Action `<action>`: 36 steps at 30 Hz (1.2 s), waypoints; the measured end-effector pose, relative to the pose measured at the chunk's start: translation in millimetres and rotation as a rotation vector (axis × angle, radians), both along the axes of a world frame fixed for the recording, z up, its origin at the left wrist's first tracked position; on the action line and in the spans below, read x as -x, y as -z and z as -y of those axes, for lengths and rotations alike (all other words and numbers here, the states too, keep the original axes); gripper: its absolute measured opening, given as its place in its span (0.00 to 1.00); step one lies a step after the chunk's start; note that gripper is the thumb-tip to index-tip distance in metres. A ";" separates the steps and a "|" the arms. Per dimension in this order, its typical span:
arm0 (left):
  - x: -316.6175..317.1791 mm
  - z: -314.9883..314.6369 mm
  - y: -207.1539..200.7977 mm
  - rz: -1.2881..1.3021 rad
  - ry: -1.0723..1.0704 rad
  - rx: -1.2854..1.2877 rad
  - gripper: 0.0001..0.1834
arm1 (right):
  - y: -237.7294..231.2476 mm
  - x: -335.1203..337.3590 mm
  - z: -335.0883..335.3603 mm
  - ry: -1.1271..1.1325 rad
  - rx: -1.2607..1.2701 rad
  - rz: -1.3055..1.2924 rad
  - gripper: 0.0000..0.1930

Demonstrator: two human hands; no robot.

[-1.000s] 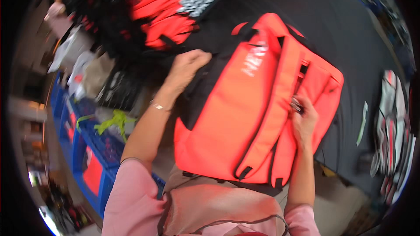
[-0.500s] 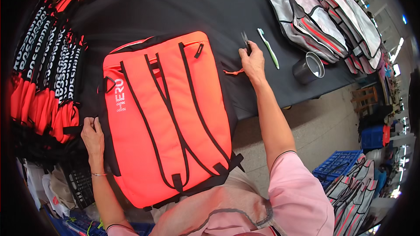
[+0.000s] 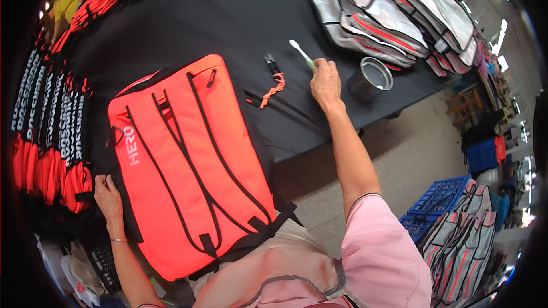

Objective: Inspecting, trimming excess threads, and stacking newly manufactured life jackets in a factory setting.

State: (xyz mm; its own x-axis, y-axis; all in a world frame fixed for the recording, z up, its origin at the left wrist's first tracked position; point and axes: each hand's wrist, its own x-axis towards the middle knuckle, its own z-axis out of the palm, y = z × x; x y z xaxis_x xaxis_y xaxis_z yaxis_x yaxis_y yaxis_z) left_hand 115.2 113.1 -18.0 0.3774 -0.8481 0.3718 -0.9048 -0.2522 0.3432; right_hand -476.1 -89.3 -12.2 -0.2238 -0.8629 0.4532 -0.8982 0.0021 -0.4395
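Observation:
A bright orange-red backpack (image 3: pixel 171 194) with black trim lies strap side up at the table's front edge, its lower end against my body. At its left edge, my left hand (image 3: pixel 108 198) has its fingers curled on the dark side panel. My right hand (image 3: pixel 327 85) is closed around the handle of a green and white toothbrush (image 3: pixel 299 51), whose bristle end sticks out toward the far left. Thread snips (image 3: pixel 274 68) with an orange cord loop lie on the black table cover, between backpack and toothbrush. A grey metal cup (image 3: pixel 365 82) stands just right of my right hand.
Red and black bags (image 3: pixel 54 131) stand in a packed row on the left. Grey and pink bags (image 3: pixel 379 23) are piled at the back right. Below the table's edge at right sit a blue crate (image 3: pixel 436 199) and more grey bags (image 3: pixel 462 245). A wooden stool (image 3: pixel 463 108) stands beyond.
My right hand has let go of the snips, leaving them on the table, and has taken hold of the toothbrush. My left hand stays at the backpack's left side. The whole view has shifted.

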 end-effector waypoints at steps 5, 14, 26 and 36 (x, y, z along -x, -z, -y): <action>-14.6 -4.4 10.5 0.076 0.101 0.111 0.12 | -82.5 23.1 -70.0 -0.029 0.069 0.013 0.08; -18.1 1.9 11.8 0.159 0.034 -0.009 0.11 | -140.4 116.0 -133.9 0.297 -0.126 -0.320 0.08; -35.5 -73.0 4.8 -0.702 -0.045 0.309 0.19 | -127.8 124.2 -124.5 0.276 -0.196 -0.410 0.08; 120.2 -192.5 -13.3 -1.114 0.057 -0.024 0.48 | -97.0 124.3 -151.8 0.235 -0.010 -0.353 0.09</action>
